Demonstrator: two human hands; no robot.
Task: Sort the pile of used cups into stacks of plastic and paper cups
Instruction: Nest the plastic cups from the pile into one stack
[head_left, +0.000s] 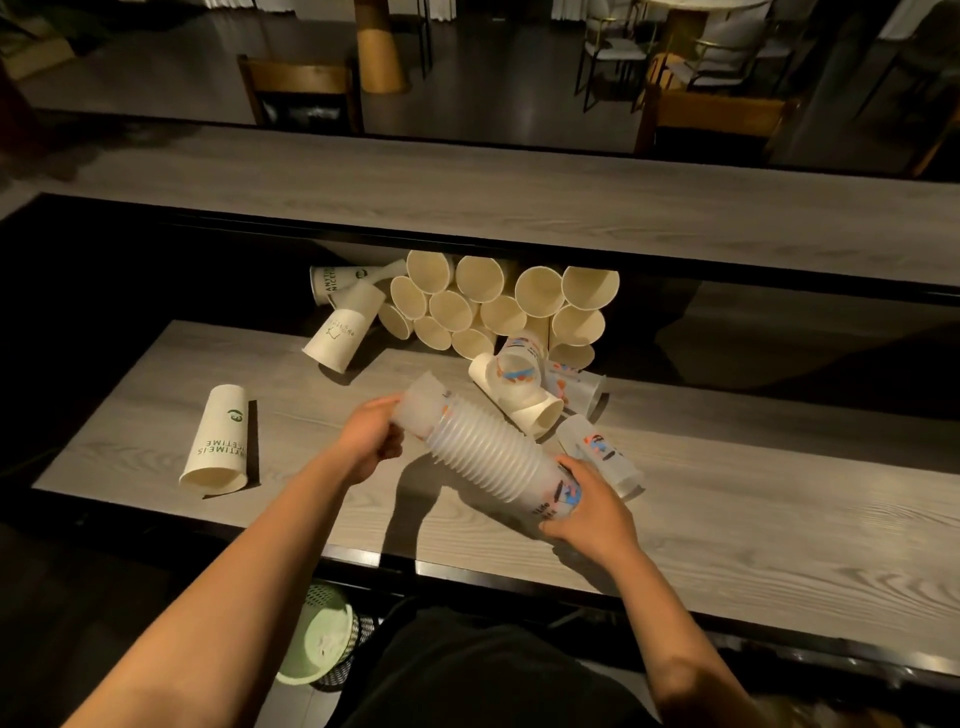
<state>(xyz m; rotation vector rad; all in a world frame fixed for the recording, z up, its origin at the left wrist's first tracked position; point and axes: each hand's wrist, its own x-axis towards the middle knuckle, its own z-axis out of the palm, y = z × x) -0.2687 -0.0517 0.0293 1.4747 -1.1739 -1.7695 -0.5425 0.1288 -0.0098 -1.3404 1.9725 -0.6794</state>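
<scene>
Both hands held the plastic stack, tilted over the table: the left hand curled round its open end, the right hand round its printed base. Left of the stack lay a paper cup; beyond it, the pile; just right, a loose plastic cup. Plastic stacking looked in hand; next, one hand would probably need to let go and nest that cup.

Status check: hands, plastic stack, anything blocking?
Left hand grips stack's far end, right hand its near end. Plastic stack held tilted over table. Loose plastic cup lies beside right hand; paper pile unsorted behind.
</scene>
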